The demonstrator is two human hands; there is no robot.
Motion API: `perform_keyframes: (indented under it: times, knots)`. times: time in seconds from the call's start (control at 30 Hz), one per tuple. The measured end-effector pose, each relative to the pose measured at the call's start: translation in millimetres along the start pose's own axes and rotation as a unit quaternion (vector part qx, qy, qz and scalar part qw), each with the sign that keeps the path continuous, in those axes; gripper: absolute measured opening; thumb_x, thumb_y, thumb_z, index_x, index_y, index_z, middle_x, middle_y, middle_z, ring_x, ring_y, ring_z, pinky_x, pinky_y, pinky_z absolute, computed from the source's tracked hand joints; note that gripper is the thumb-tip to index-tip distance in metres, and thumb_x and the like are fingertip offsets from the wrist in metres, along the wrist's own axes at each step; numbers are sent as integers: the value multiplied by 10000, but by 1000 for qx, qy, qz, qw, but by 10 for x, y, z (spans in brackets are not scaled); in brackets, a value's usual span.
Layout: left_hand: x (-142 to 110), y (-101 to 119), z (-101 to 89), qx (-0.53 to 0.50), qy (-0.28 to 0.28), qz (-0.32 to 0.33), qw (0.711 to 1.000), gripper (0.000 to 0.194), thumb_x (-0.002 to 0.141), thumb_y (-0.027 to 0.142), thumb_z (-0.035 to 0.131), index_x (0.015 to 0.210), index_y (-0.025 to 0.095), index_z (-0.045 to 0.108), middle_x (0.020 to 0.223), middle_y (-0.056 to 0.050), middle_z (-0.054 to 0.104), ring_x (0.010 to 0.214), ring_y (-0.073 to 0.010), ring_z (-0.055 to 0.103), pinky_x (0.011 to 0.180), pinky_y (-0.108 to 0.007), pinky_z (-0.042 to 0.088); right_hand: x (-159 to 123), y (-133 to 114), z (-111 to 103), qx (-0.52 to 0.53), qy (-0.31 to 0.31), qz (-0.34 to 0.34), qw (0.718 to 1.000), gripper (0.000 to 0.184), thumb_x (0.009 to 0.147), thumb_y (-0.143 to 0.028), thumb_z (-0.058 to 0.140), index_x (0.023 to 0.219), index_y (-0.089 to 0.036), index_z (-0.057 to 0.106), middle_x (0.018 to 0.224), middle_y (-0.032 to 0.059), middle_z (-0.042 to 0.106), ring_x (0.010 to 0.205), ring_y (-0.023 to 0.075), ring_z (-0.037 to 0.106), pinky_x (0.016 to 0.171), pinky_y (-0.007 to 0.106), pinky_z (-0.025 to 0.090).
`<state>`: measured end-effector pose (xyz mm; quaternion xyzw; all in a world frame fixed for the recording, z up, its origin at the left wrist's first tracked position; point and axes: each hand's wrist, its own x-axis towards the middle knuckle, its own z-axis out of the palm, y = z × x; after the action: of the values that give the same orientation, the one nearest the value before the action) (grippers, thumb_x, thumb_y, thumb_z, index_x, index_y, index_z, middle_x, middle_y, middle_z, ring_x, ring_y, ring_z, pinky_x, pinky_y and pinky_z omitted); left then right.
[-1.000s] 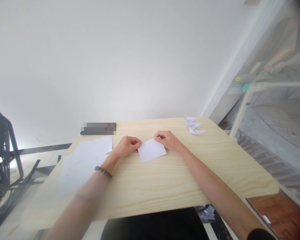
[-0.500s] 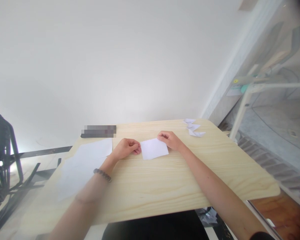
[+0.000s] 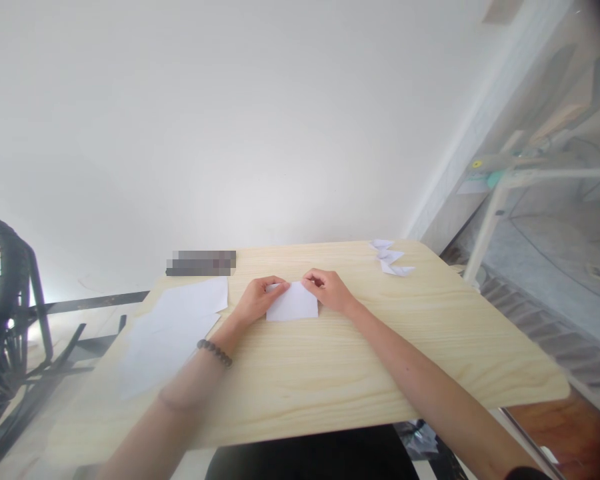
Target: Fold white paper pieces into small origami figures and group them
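A small white sheet of paper (image 3: 293, 304) lies on the wooden table between my two hands. My left hand (image 3: 263, 297), with a dark beaded bracelet at the wrist, pinches its upper left part between thumb and fingers. At the upper right corner, my right hand (image 3: 326, 288) grips the same paper, thumb and fingertips closed on the edge. Both thumbs sit near the paper's far edge, a short way apart. The fingers behind the sheet are partly hidden.
Larger white sheets (image 3: 180, 327) lie overlapping on the table's left side. Behind them is a blurred-out dark object (image 3: 200, 263). Several folded white paper pieces (image 3: 390, 256) rest at the far right. A dark woven chair (image 3: 10, 293) stands left of the table (image 3: 300, 387).
The paper has shifted left and straightened. My left hand, previously at its left edge, has come onto its upper left part. My right hand has moved left with it.
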<state>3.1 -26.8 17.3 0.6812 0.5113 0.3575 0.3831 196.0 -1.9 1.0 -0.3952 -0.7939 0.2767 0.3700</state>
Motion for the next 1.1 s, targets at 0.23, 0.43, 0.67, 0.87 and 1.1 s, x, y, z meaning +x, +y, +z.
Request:
perform_keyframes:
  times: [0.23,0.43,0.67,0.87,1.1]
  knots:
    - [32,-69,-28,3,-5,-28,1000,422,698,507,503,839,144,667,698,-32,648,577,-149,540,468,-208,356,-4,132,-179,-26,-33,12,999,131,719,-215,451,637,-153,531,573,-31,513,530,69,441,510,184,330]
    - [36,-53,-32,6,-1,-40,999,429,684,512,514,829,140,671,709,-31,658,603,-160,555,488,-212,373,-20,196,-287,11,2,62,998,164,746,-259,438,665,-153,532,542,-24,517,506,79,470,527,201,363]
    - [23,-33,7,27,-10,-17,999,419,697,505,498,810,137,663,763,-32,658,662,-166,565,526,-213,393,-8,3,-29,18,-37,-3,999,231,793,-326,424,794,-159,583,740,15,598,633,93,496,578,204,366]
    - [58,-106,-19,34,-9,-6,999,350,708,435,490,760,135,664,748,-26,657,682,-171,577,571,-223,426,-2,30,-69,-4,-44,-7,999,209,793,-295,416,764,-154,568,702,1,577,606,84,469,556,197,346]
    - [83,-104,-5,-68,-51,-42,996,269,716,309,451,692,114,635,640,-39,635,621,-154,587,608,-258,479,-8,168,-218,-15,-19,31,999,199,775,-292,434,745,-147,566,709,1,580,615,85,482,560,192,344]
